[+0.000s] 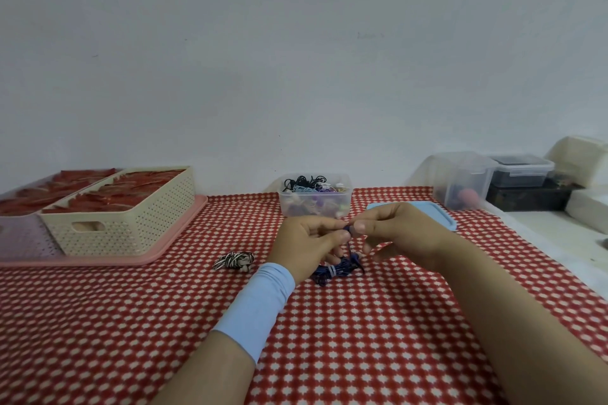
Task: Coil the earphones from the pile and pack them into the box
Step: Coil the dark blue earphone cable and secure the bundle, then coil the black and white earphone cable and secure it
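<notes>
Where the red-and-white checked tablecloth (362,355) fills the near field, two forearms reach in from 6 o'clock, the left one wearing a pale blue wrist sleeve (260,302). Just past it, at frame centre, the left hand (307,242) and right hand (399,233) meet. Thumb and forefinger of each pinch the same dark blue earphones (332,270) at a small end piece, bud or plug, can't tell which. The rest of that cord drops to a loose bundle on the cloth right under the hands, partly hidden by the left palm. At 9 o'clock of the bundle, apart from it, lies a black-and-white striped earphone coil (234,260). Further out at 12 o'clock stands the clear plastic box (314,204), open-topped, mixed-colour cords inside. A blue lid (441,212) lies flat at 2 o'clock, behind the right hand. Far at 10 o'clock a cream perforated basket (131,217) sits on a pink tray (98,260). Far at 2 o'clock, clear tubs (460,181) stand by the wall.
</notes>
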The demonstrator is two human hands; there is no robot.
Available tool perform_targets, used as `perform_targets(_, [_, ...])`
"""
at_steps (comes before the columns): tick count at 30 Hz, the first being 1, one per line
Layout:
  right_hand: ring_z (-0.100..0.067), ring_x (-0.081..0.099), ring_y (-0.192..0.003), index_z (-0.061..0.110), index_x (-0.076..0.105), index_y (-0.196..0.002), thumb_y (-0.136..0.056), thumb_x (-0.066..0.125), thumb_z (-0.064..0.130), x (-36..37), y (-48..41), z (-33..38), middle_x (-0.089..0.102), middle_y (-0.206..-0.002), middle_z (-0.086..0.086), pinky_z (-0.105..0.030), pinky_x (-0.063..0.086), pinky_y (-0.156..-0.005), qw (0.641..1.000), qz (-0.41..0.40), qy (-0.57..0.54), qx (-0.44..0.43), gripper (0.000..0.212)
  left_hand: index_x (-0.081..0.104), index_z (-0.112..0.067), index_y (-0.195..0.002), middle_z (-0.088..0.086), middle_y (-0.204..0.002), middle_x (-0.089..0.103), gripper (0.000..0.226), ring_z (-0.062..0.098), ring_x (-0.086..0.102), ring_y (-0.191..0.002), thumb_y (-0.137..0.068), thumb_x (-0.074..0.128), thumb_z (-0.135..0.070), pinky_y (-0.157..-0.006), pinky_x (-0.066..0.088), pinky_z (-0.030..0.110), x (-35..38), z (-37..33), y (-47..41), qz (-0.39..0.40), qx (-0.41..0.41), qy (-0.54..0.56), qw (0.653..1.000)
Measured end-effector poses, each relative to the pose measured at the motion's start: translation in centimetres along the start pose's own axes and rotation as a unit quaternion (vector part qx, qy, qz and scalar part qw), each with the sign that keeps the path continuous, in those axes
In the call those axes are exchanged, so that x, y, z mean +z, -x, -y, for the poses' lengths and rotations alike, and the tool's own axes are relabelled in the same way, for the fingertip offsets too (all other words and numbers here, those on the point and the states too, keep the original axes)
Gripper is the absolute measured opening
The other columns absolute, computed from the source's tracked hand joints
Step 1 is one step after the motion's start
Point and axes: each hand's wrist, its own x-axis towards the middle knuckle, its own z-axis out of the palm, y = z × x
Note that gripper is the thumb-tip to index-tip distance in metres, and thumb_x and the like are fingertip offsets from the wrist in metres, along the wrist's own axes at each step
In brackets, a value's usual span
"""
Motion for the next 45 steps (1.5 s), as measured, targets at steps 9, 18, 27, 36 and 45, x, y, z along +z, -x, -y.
perform_targets(9, [-0.013,0.066,-0.063,0.008,0.078,-0.096,-0.089,0.073,0.017,1.1,-0.2,-0.5,0.074,-0.076,-0.004,-0.029,0.056,-0.060,1.000,0.001,0.004,0.023,0.013,0.077,-0.010,-0.092,0.013,-0.076,0.074,0.013,0.021,0.071,-0.065,-0.082,0.075,0.000,-0.062,0.060,0.029,-0.7,0.3,-0.1,0.007,-0.015,-0.017,1.000])
perform_targets(18, [-0.016,0.070,-0.066,0.010,0.078,-0.090,-0.087,0.077,0.019,1.7,-0.7,-0.9,0.077,-0.082,-0.011,-0.023,0.051,-0.053,0.994,-0.024,0.109,-0.011,0.009,0.078,-0.021,-0.093,-0.007,-0.081,0.075,0.015,0.007,0.070,-0.075,-0.082,0.078,-0.011,-0.075,0.058,0.021,-1.7,0.2,-0.6,0.031,0.002,-0.170,0.985])
perform_targets(27, [-0.005,0.068,-0.090,0.027,0.076,-0.105,-0.090,0.073,0.018,1.2,-1.8,-2.0,0.074,-0.102,0.011,-0.028,0.058,-0.087,0.948,-0.063,0.311,-0.026,0.018,0.067,-0.032,-0.122,-0.014,-0.121,0.064,0.045,0.008,0.058,-0.109,-0.079,0.078,-0.042,-0.095,0.046,0.025,-2.8,-0.3,-0.7,0.189,-0.079,-0.394,0.896])
perform_targets(36, [0.003,0.060,-0.083,0.034,0.071,-0.116,-0.084,0.078,0.032,2.4,-2.3,-1.1,0.069,-0.103,0.018,-0.020,0.046,-0.080,0.936,0.009,0.347,-0.065,0.033,0.073,-0.030,-0.113,-0.011,-0.106,0.069,0.027,0.007,0.062,-0.094,-0.086,0.072,-0.034,-0.093,0.048,0.029,-4.3,-1.5,-3.1,0.162,-0.037,-0.363,0.917])
perform_targets(45, [-0.009,0.063,-0.058,0.021,0.072,-0.104,-0.087,0.074,0.011,0.7,-8.6,3.2,0.073,-0.072,-0.001,-0.027,0.055,-0.060,0.959,-0.098,0.247,-0.096,0.020,0.067,-0.029,-0.115,-0.009,-0.108,0.067,0.027,0.011,0.061,-0.099,-0.089,0.069,-0.031,-0.092,0.047,0.028,-6.2,-3.4,-10.2,0.067,0.017,-0.323,0.944])
